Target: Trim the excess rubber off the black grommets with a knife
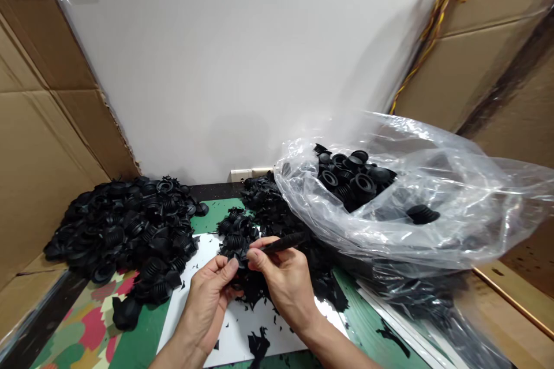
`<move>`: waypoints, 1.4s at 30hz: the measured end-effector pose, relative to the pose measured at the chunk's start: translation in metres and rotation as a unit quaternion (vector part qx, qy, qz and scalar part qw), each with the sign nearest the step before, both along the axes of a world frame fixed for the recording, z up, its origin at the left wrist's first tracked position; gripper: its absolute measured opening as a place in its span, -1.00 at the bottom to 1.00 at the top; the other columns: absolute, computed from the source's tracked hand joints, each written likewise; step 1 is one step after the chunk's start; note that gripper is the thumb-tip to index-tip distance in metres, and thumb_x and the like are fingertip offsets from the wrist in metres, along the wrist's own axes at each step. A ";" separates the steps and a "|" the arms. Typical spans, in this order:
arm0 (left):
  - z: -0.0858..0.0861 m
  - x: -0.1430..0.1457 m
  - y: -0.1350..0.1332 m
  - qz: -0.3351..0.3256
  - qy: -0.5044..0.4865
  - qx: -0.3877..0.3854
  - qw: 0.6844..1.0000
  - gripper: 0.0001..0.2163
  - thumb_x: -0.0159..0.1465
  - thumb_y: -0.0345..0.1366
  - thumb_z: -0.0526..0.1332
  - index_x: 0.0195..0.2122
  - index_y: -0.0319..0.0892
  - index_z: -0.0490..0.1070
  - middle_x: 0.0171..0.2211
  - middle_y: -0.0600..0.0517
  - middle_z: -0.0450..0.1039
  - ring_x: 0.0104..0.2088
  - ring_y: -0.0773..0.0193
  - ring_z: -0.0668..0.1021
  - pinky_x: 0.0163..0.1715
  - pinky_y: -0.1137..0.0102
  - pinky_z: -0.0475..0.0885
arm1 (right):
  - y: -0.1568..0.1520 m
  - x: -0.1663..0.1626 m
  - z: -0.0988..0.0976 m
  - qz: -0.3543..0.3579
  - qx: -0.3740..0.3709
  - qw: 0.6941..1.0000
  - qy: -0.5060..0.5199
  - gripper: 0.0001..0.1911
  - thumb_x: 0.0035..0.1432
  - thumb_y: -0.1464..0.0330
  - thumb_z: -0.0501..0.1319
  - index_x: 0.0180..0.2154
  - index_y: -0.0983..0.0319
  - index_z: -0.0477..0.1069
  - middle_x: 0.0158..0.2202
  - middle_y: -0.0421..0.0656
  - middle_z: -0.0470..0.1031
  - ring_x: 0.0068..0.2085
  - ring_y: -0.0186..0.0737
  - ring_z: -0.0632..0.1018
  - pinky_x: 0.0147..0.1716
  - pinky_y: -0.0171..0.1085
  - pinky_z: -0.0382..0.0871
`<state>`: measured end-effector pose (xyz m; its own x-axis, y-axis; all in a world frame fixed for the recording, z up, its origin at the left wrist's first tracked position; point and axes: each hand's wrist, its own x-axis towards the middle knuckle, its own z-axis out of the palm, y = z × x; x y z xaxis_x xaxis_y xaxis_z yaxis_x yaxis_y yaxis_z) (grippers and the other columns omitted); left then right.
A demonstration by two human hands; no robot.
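Plastic bag (pixel 463 207): clear, gaping at right, black bellows parts (pixel 363 184) inside.
Dark pile (pixel 134 222): similar parts heaped at left beside cardboard (pixel 47 52).
White sheet (pixel 234 337): on the green tabletop (pixel 141 346) beneath both hands, strewn with scraps (pixel 258 345).
Right hand (pixel 288 279): grips a slim dark tool (pixel 285 242).
Left hand (pixel 205 291): pinches a small black part (pixel 241 264).
Small black part: at the left fingertips, above the sheet; its exact shape is hard to make out.

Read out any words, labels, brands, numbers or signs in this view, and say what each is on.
No readable text: none on the cardboard, clear bag or black parts.
Any marking on the pale fitting below the white panel is too small to read.
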<state>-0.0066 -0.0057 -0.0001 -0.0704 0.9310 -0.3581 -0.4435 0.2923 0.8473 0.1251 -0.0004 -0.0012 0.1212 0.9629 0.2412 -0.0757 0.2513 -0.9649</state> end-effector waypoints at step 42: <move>0.003 -0.003 0.000 0.030 -0.047 0.028 0.998 -0.62 -0.34 -0.28 0.56 -0.63 -0.24 0.36 -0.69 0.11 0.41 -0.66 0.39 0.45 -0.66 0.55 0.34 | 0.006 0.003 -0.011 -0.076 0.226 0.947 -0.215 -0.81 0.19 0.39 0.13 -0.46 0.25 0.42 -0.57 -0.16 0.44 -0.59 -0.29 0.45 -0.59 -0.36 0.30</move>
<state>-0.0098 -0.0056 0.0027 -0.0951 0.9451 -0.3127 -0.5376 0.2156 0.8152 0.1285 0.0051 -0.0121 0.0477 0.7289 0.6829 0.3701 0.6222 -0.6899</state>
